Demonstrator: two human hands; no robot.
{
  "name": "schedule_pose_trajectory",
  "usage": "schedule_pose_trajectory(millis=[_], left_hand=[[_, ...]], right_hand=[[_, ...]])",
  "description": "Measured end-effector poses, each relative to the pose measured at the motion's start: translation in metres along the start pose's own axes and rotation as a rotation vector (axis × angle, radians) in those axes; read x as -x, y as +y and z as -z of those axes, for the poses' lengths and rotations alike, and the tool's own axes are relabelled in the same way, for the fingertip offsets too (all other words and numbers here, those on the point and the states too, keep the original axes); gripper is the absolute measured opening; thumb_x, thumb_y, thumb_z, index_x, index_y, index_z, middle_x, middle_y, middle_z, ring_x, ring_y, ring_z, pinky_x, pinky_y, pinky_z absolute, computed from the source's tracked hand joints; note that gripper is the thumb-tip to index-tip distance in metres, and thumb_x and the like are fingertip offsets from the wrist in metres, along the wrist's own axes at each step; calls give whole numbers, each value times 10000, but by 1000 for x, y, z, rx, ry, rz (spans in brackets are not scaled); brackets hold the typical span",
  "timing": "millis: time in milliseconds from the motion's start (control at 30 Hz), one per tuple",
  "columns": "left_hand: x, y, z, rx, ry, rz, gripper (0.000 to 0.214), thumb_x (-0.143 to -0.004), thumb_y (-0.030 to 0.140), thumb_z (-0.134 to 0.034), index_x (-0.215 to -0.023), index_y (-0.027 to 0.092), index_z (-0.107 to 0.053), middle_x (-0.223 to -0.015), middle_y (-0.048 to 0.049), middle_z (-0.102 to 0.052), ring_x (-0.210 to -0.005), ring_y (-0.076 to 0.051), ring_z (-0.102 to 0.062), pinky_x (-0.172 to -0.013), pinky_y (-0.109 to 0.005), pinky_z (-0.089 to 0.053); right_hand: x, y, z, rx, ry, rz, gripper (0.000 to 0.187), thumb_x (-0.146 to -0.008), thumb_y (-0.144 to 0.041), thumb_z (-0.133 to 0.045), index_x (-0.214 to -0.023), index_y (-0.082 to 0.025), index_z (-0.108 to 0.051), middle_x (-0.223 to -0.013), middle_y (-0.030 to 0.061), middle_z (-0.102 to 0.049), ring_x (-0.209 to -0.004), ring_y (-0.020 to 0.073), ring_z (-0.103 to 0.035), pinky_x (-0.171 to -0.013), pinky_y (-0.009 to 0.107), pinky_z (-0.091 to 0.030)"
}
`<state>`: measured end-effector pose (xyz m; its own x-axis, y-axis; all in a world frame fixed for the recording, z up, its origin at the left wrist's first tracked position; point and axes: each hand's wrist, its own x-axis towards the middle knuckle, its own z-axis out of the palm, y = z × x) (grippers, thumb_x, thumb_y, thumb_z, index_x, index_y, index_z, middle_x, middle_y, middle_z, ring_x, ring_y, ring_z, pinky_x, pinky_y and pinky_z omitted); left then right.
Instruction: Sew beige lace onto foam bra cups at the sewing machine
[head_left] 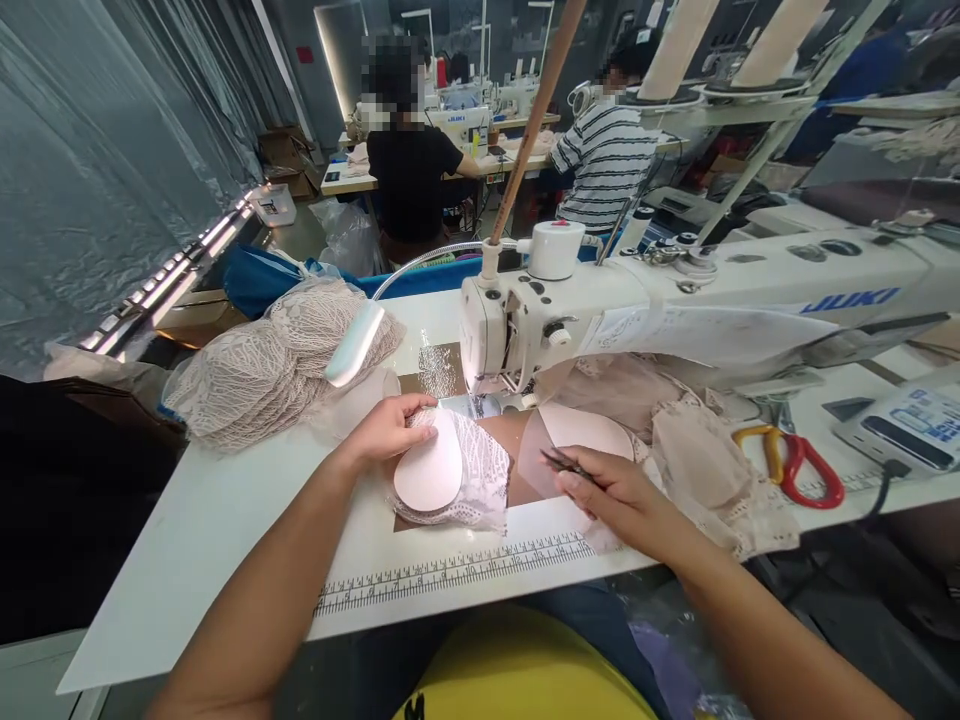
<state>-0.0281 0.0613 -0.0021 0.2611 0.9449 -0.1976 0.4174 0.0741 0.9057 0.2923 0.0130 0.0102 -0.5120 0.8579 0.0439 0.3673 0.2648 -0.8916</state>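
Observation:
My left hand (394, 432) pinches the upper edge of a pale bra cup (429, 475), thumb on top. White lace (484, 480) spreads out from the cup to the right, lying on the sewing table (247, 540) just in front of the needle area. My right hand (611, 492) is closed around small dark thread snips (564, 462), their pointed blades aimed left. Beneath the snips lies another pale cup (589, 430) with sheer fabric, partly covered by my right hand. The sewing machine (517, 320) stands right behind both pieces.
Stacked lace cups (240, 375) sit at the left under a lamp head (356, 345). Beige lace fabric (697, 460) is heaped at the right, beside red-and-yellow-handled scissors (806, 470) and a phone (907, 440). A printed ruler (457, 575) runs along the front edge. Two people sit at machines beyond.

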Motion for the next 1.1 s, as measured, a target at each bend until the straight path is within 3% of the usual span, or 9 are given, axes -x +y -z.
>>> schedule_pose_trajectory(millis=[100,233,367,467,567,933,1100], left_hand=[[3,6,-6,58,-70,-18,394,-716,395,-724,-993,125,-649,-924,-79,-667,-799,-201,-623,-646,-268,-489],[8,12,-14,122,-140,-35,351,-722,428,-722,-853,113,-639,-742,-26,-589,-632,-124,-534,-529,-207,-409],[13,17,-23,196,-210,-57,318,-742,409,-718,-791,113,-614,-667,15,-500,-567,-78,-424,-487,-183,-312],[15,18,-27,191,-219,-66,308,-750,396,-714,-788,110,-607,-679,16,-486,-580,-74,-399,-502,-185,-294],[14,15,-24,151,-205,-57,312,-755,405,-704,-752,118,-581,-658,26,-466,-564,-70,-380,-489,-184,-275],[11,6,5,2,-227,-21,254,-796,373,-649,-766,123,-614,-676,5,-526,-616,-104,-470,-549,-206,-364],[17,13,6,-32,-201,-69,251,-803,334,-650,-964,142,-641,-933,-59,-623,-795,-164,-574,-676,-246,-460]], right_hand=[[-16,-11,-7,107,-74,25,281,-924,-372,-481,-1096,-218,-640,-1056,59,-673,-975,218,-618,-837,316,-477],[-45,-20,-20,192,-68,23,248,-864,-326,-527,-1038,-215,-666,-1031,59,-681,-935,222,-623,-796,326,-481],[-72,-23,-33,184,-41,53,325,-796,-308,-613,-1107,-219,-641,-1066,49,-666,-951,210,-602,-785,298,-453],[-83,-20,-40,166,-81,53,135,-802,-298,-596,-845,-181,-648,-741,0,-619,-695,150,-548,-629,254,-390],[-84,-13,-44,142,-83,55,225,-811,-278,-558,-616,-173,-518,-607,-26,-492,-604,121,-453,-563,245,-316],[-80,2,-40,58,-127,-77,239,-820,-311,-549,-628,-170,-526,-602,-23,-493,-581,122,-471,-516,231,-318],[-78,-1,-39,21,-149,-41,207,-855,-309,-535,-723,-163,-598,-684,1,-585,-635,138,-533,-561,242,-373]])
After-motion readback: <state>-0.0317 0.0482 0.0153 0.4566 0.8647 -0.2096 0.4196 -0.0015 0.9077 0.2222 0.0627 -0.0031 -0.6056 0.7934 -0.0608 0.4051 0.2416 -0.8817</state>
